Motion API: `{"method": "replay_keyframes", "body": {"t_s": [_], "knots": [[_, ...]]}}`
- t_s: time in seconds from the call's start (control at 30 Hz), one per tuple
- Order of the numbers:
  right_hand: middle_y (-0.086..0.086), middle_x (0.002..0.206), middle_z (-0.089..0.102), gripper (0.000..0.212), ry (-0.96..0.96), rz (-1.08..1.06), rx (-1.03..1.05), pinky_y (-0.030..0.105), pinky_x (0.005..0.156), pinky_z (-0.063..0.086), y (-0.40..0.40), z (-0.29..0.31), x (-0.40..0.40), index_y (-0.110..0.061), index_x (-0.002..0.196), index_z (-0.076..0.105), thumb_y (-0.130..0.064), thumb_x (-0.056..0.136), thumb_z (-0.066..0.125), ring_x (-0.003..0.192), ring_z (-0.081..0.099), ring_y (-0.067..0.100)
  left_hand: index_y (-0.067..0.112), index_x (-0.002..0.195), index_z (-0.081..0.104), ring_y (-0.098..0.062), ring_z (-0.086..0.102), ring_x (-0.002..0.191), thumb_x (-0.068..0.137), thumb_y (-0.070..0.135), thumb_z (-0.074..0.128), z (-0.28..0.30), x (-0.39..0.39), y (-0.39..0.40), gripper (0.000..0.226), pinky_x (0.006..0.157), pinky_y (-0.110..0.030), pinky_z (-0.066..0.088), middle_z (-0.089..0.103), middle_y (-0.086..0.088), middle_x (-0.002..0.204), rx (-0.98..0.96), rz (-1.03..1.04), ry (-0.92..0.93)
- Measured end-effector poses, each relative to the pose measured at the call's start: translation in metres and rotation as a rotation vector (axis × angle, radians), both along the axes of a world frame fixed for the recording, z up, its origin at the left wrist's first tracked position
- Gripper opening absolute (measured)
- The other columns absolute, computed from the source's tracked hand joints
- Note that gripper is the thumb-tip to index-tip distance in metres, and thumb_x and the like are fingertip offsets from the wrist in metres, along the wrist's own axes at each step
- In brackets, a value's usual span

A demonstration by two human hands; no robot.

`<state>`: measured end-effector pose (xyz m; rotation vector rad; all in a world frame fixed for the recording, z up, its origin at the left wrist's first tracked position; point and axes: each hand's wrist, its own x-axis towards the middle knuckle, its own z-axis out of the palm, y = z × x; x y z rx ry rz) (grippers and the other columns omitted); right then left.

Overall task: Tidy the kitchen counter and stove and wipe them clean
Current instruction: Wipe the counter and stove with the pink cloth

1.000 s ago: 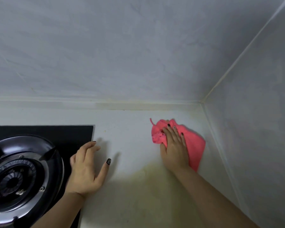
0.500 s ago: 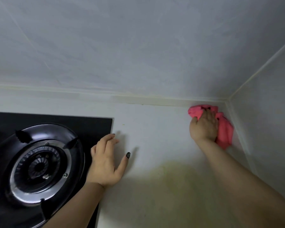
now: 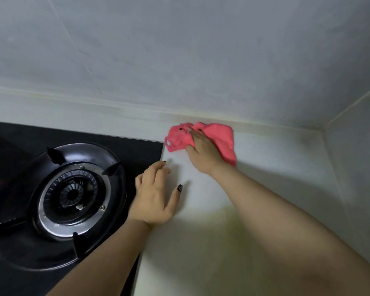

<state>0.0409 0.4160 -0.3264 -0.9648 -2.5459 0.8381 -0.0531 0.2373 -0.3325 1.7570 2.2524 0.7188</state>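
A pink cloth (image 3: 219, 136) lies bunched on the white counter (image 3: 265, 178) against the back wall, just right of the stove's far corner. My right hand (image 3: 201, 151) presses flat on the cloth with the fingers stretched out over it. My left hand (image 3: 156, 195) rests on the counter at the right edge of the black glass stove (image 3: 115, 146), fingers relaxed and thumb spread, holding nothing. The round burner (image 3: 71, 197) with its black pan support sits on the stove at the left.
Grey tiled walls (image 3: 179, 60) close the counter at the back and on the right, meeting in a corner (image 3: 324, 129). A yellowish stain (image 3: 218, 227) marks the counter near its front, between my arms.
My right hand has slid the pink cloth left along the back wall, from the right corner to beside the stove. Before that it had moved from mid-counter into the corner. My left hand stayed put.
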Motion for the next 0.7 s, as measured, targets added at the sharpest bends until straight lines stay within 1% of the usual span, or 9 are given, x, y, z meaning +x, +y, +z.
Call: {"method": "replay_keyframes", "body": {"t_s": [0.07,0.17,0.27,0.3,0.4,0.5,0.57,0.63,0.7], "knots": [[0.018,0.146,0.043,0.055,-0.044,0.118,0.016,0.025,0.115,0.012,-0.013,0.0,-0.013,-0.001,0.137,0.048,-0.016,0.086,0.035,0.14,0.035,0.025,0.009,0.126,0.051,-0.024,0.042,0.128,0.089,0.047,0.039,0.001,0.0,0.0,0.054,0.098,-0.037,0.029,0.044,-0.008,0.137,0.004,0.018,-0.011],[0.013,0.15,0.038,0.054,-0.038,0.215,0.043,0.028,0.119,0.009,-0.032,-0.001,-0.007,-0.005,0.142,0.043,-0.016,0.089,0.037,0.143,0.028,0.021,0.008,0.13,0.047,-0.025,0.043,0.126,0.088,0.044,0.04,0.004,0.0,-0.001,0.055,0.094,-0.042,0.037,0.045,-0.008,0.136,0.03,0.03,-0.049],[0.01,0.15,0.038,0.054,-0.025,0.256,0.035,0.025,0.119,0.005,-0.054,0.0,0.014,-0.006,0.141,0.044,-0.017,0.089,0.037,0.143,0.025,0.014,0.004,0.131,0.046,-0.026,0.044,0.123,0.083,0.047,0.044,0.006,0.001,-0.002,0.064,0.093,-0.041,0.035,0.046,-0.012,0.135,0.036,0.023,-0.036],[0.009,0.15,0.039,0.054,-0.01,0.264,0.017,0.025,0.119,0.006,-0.061,0.0,0.021,-0.006,0.141,0.045,-0.019,0.089,0.035,0.142,0.026,0.012,0.003,0.132,0.046,-0.026,0.044,0.123,0.081,0.049,0.045,0.006,0.002,-0.003,0.068,0.094,-0.039,0.034,0.046,-0.012,0.135,0.035,0.009,-0.028],[0.009,0.148,0.042,0.063,0.003,0.272,-0.017,0.032,0.12,0.015,-0.074,-0.001,0.042,-0.006,0.138,0.049,-0.028,0.082,0.029,0.141,0.032,0.014,0.006,0.133,0.045,-0.024,0.043,0.124,0.077,0.056,0.051,0.008,0.002,-0.005,0.076,0.096,-0.034,0.031,0.045,-0.01,0.135,0.038,-0.044,-0.027],[0.006,0.145,0.047,0.059,-0.008,0.28,-0.026,0.035,0.119,0.02,-0.063,-0.002,0.051,-0.008,0.134,0.055,-0.027,0.083,0.032,0.14,0.032,0.012,0.007,0.13,0.047,-0.024,0.044,0.123,0.076,0.055,0.053,0.009,0.0,-0.005,0.072,0.096,-0.035,0.031,0.045,-0.008,0.133,0.072,-0.017,-0.092],[0.003,0.146,0.046,0.06,-0.051,0.279,0.03,0.032,0.12,0.013,-0.049,-0.002,0.042,-0.01,0.135,0.053,-0.03,0.085,0.028,0.142,0.028,0.011,0.008,0.129,0.049,-0.024,0.044,0.125,0.078,0.054,0.053,0.009,-0.001,-0.003,0.069,0.098,-0.035,0.031,0.046,-0.007,0.134,0.082,-0.015,-0.095],[-0.001,0.151,0.039,0.067,-0.114,0.28,0.12,0.028,0.12,0.003,-0.033,-0.004,0.027,-0.012,0.141,0.047,-0.036,0.085,0.019,0.145,0.02,0.012,0.008,0.128,0.049,-0.024,0.043,0.126,0.078,0.054,0.052,0.007,-0.001,-0.002,0.067,0.098,-0.034,0.03,0.046,-0.006,0.134,0.079,-0.031,-0.074],[-0.004,0.155,0.029,0.064,-0.18,0.251,0.172,0.034,0.12,0.001,-0.021,-0.007,0.009,-0.017,0.146,0.038,-0.036,0.089,0.017,0.147,0.012,0.013,0.01,0.13,0.048,-0.022,0.042,0.128,0.078,0.054,0.052,0.006,0.0,-0.002,0.068,0.099,-0.034,0.029,0.045,-0.005,0.135,0.072,-0.032,-0.061]]}}
